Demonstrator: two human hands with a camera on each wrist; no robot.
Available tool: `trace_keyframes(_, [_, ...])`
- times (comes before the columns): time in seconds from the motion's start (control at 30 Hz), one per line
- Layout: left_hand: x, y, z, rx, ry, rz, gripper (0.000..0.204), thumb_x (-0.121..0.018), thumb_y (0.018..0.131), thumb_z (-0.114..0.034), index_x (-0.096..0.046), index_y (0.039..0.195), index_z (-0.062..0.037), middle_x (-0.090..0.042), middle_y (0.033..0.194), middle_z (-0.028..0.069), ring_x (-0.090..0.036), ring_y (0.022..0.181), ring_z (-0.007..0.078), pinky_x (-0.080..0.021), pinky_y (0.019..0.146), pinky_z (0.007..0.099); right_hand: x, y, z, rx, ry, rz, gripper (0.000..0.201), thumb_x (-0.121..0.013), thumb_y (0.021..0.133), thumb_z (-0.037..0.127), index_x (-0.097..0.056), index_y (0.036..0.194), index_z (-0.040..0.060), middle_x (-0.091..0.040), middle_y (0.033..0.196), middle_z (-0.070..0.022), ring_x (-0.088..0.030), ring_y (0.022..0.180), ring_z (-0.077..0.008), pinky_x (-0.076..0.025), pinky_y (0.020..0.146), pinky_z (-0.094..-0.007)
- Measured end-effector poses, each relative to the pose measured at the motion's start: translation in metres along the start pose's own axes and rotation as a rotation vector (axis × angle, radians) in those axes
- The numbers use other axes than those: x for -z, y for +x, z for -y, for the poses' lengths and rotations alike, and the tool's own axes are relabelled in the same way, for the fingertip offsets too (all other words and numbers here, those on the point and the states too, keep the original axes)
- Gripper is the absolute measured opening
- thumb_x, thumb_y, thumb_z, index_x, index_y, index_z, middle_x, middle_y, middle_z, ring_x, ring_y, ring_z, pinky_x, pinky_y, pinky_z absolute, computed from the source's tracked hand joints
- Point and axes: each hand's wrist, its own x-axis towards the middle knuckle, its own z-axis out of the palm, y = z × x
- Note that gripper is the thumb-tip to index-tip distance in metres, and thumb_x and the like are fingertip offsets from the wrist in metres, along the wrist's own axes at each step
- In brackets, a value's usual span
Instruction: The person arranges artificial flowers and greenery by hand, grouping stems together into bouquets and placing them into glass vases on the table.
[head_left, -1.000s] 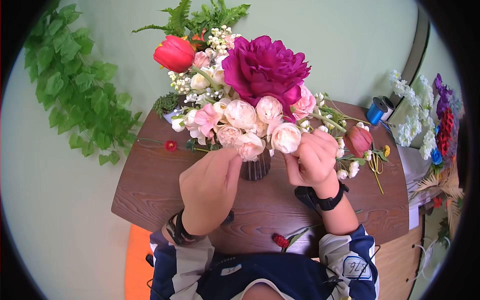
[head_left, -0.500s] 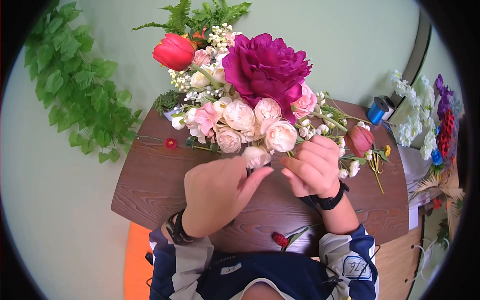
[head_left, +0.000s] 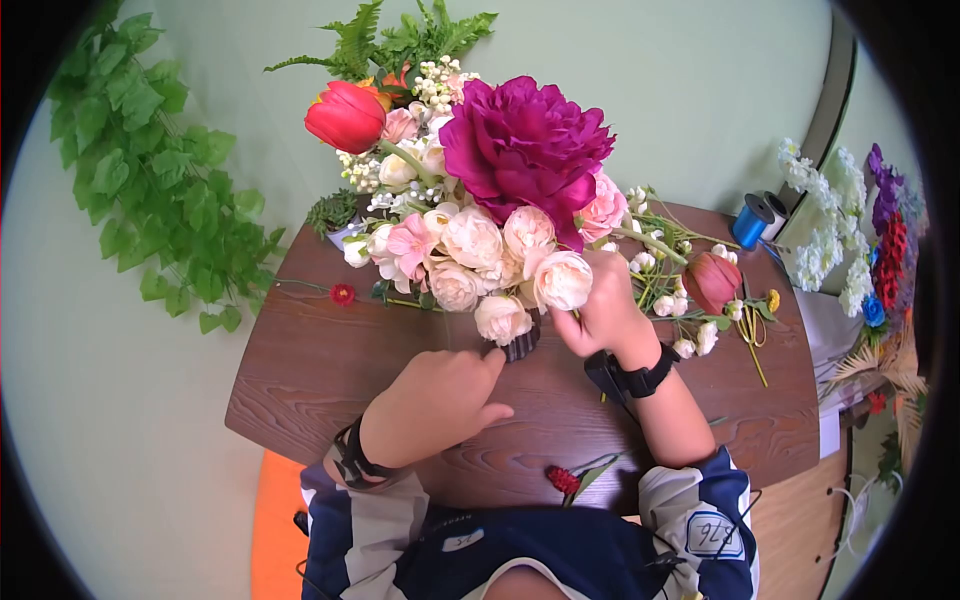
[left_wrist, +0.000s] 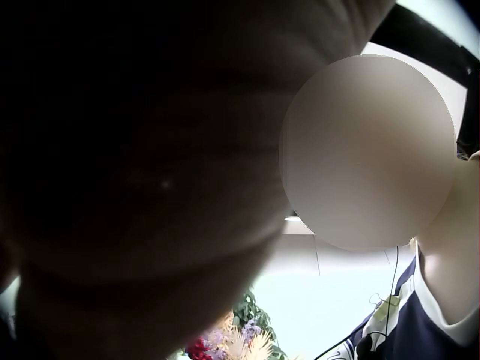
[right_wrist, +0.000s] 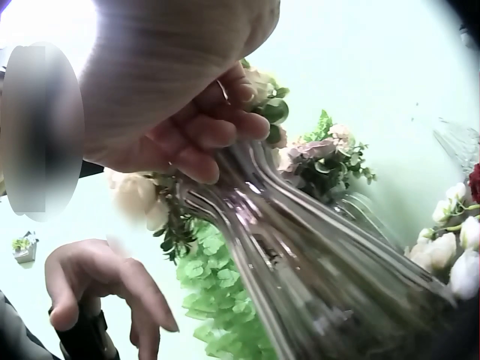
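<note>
A fluted clear glass vase (right_wrist: 300, 255) holds a full bouquet, topped by a large magenta peony (head_left: 530, 150). My right hand (head_left: 608, 305) is at the right of a pale pink rose (head_left: 563, 281), fingers curled in by the vase's neck. In the right wrist view, the curled fingers (right_wrist: 214, 131) overlap the neck just below the blooms; they seem to pinch the rose's stem, mostly hidden. My left hand (head_left: 430, 405) is lower left, its index fingertip right at a drooping pale rose (head_left: 503, 320). The left thumb stands apart, and the right wrist view shows that hand's (right_wrist: 105, 285) fingers loose and spread.
A red tulip (head_left: 346, 117) leans out at upper left. Cut stems with white blooms and a dull red tulip (head_left: 713, 282) lie on the brown table (head_left: 320, 360) at right, near blue spool (head_left: 752, 222). A dark red flower (head_left: 562, 479) lies at the front edge.
My left hand has dropped down from the low rose, its index finger now pointing up at it. My right hand has moved up and left, in behind the pale pink rose.
</note>
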Motion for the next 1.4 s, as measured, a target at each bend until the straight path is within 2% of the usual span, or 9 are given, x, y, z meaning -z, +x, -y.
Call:
trace_keyframes(0.17, [0.004, 0.004, 0.004, 0.031, -0.046, -0.008, 0.048, -0.06, 0.08, -0.038, -0.052, 0.108, -0.0001, -0.057, 0.064, 0.0169, -0.058, 0.064, 0.0351, -0.047, 0.059, 0.0416, -0.026, -0.007, -0.004, -0.547, 0.231, -0.144, 0.017, -0.063, 0.064, 0.007, -0.06, 0.081, 0.0038, -0.061, 0.076, -0.0122, -0.057, 0.065, -0.029, -0.044, 0.06, -0.0342])
trace_keyframes(0.27, [0.013, 0.002, 0.003, 0.025, -0.007, 0.043, 0.037, -0.064, 0.077, -0.032, -0.052, 0.092, -0.0006, -0.057, 0.069, 0.0144, -0.058, 0.065, 0.0304, -0.046, 0.056, 0.038, -0.019, 0.011, 0.018, -0.617, 0.647, -0.155, 0.028, -0.065, 0.07, 0.005, -0.058, 0.097, 0.0032, -0.061, 0.096, -0.012, -0.058, 0.085, -0.0215, -0.045, 0.074, -0.0314])
trace_keyframes(0.4, [0.031, -0.003, -0.006, -0.079, -0.035, -0.045, 0.034, -0.065, 0.076, -0.037, -0.061, 0.087, -0.0056, -0.056, 0.06, 0.0125, -0.055, 0.054, 0.0301, -0.044, 0.052, 0.0364, -0.042, 0.003, 0.013, -0.632, 0.607, 0.044, 0.046, -0.072, 0.067, 0.007, -0.052, 0.108, 0.0008, -0.058, 0.105, -0.0081, -0.055, 0.099, -0.0164, -0.044, 0.085, -0.0305])
trace_keyframes(0.47, [0.035, -0.008, -0.014, -0.25, -0.091, -0.476, 0.028, -0.065, 0.076, -0.037, -0.065, 0.086, -0.0102, -0.061, 0.07, 0.0071, -0.056, 0.06, 0.0223, -0.043, 0.056, 0.0318, -0.057, 0.0, 0.015, -0.696, 0.791, -0.019, 0.048, -0.074, 0.065, 0.007, -0.053, 0.108, 0.0022, -0.058, 0.103, -0.0082, -0.056, 0.096, -0.0165, -0.044, 0.084, -0.0302])
trace_keyframes(0.5, [0.033, -0.004, -0.016, -0.253, -0.093, -0.476, 0.028, -0.065, 0.076, -0.037, -0.065, 0.086, -0.0102, -0.061, 0.07, 0.0071, -0.056, 0.06, 0.0223, -0.043, 0.056, 0.0318, -0.061, -0.001, 0.018, -0.697, 0.788, -0.02, 0.048, -0.074, 0.065, 0.007, -0.053, 0.108, 0.0022, -0.058, 0.103, -0.0082, -0.056, 0.096, -0.0165, -0.044, 0.084, -0.0302])
trace_keyframes(0.57, [0.028, 0.008, -0.023, -0.392, 0.231, -0.933, 0.029, -0.062, 0.079, -0.033, -0.065, 0.096, -0.0097, -0.064, 0.092, 0.0028, -0.059, 0.083, 0.0183, -0.044, 0.068, 0.0305, -0.067, -0.004, 0.023, -0.95, 1.015, -0.082, 0.045, -0.073, 0.067, 0.009, -0.053, 0.108, 0.0033, -0.059, 0.103, -0.0083, -0.057, 0.096, -0.0177, -0.044, 0.083, -0.03])
trace_keyframes(0.67, [0.022, 0.02, -0.017, -0.295, 0.413, -0.867, 0.032, -0.056, 0.083, -0.031, -0.064, 0.103, -0.0071, -0.06, 0.112, 0.0019, -0.054, 0.105, 0.0188, -0.04, 0.08, 0.0311, -0.08, -0.011, 0.017, -0.609, 0.486, -0.005, 0.042, -0.071, 0.069, 0.01, -0.054, 0.107, 0.004, -0.059, 0.103, -0.0084, -0.057, 0.095, -0.0196, -0.045, 0.083, -0.0307])
trace_keyframes(1.1, [0.0, 0.042, -0.011, -0.127, 0.49, -0.807, 0.035, -0.054, 0.08, -0.02, -0.06, 0.114, -0.0137, -0.053, 0.123, -0.0037, -0.044, 0.12, 0.0164, -0.019, 0.101, 0.039, -0.069, 0.003, 0.021, -0.54, 0.605, -0.174, 0.038, -0.064, 0.074, 0.009, -0.052, 0.109, 0.0015, -0.056, 0.105, -0.0141, -0.054, 0.101, -0.0258, -0.043, 0.084, -0.0348])
trace_keyframes(1.4, [-0.001, 0.043, -0.013, -0.106, 0.534, -0.812, 0.034, -0.053, 0.079, -0.021, -0.061, 0.111, -0.0119, -0.053, 0.12, -0.0012, -0.042, 0.121, 0.0155, -0.022, 0.1, 0.044, -0.074, -0.003, 0.02, -0.59, 0.637, -0.148, 0.026, -0.062, 0.075, 0.01, -0.053, 0.098, 0.0006, -0.057, 0.093, -0.0132, -0.057, 0.087, -0.0261, -0.045, 0.073, -0.0368])
